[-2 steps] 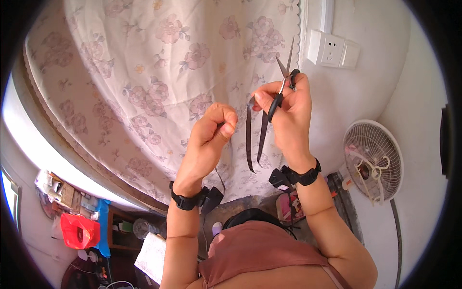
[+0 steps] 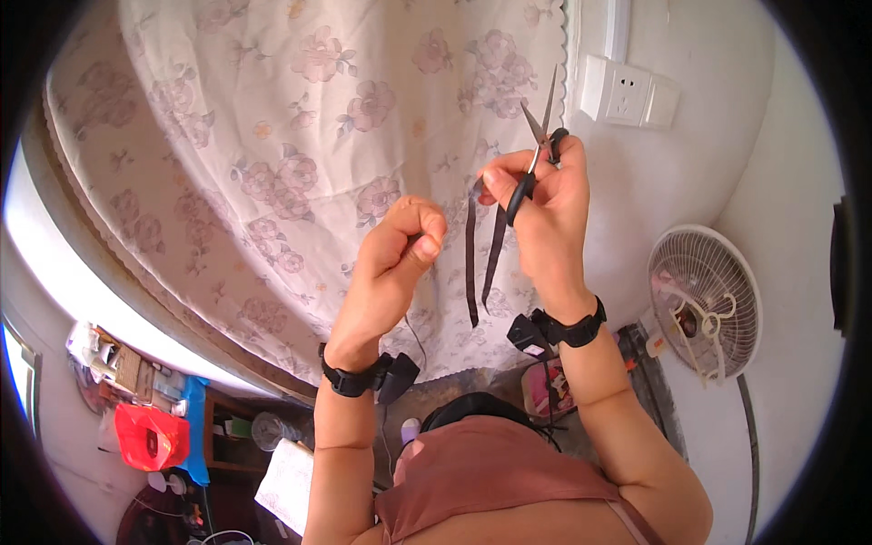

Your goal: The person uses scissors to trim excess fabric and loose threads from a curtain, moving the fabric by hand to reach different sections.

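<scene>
Scissors [image 2: 540,150] with black handles hang on the fingers of my right hand [image 2: 556,218], their blades parted and pointing up. Between thumb and forefinger that same hand pinches a black ribbon [image 2: 470,263], whose two strands dangle in front of the curtain. To the left, my left hand [image 2: 400,250] is closed in a pinch, apart from the ribbon. What its fingertips hold, if anything, is hidden. A thin dark line [image 2: 418,341] hangs below it; whether it comes from the fingers I cannot tell.
A flowered curtain [image 2: 272,118] fills the space before me. A white fan [image 2: 704,304] stands at the right, below a wall socket [image 2: 625,94]. At the lower left are a red bag [image 2: 150,434], a cluttered shelf and a white sheet [image 2: 286,486].
The hanging ribbon strands have swayed slightly. Both hands stay almost where they were, keeping the same grips.
</scene>
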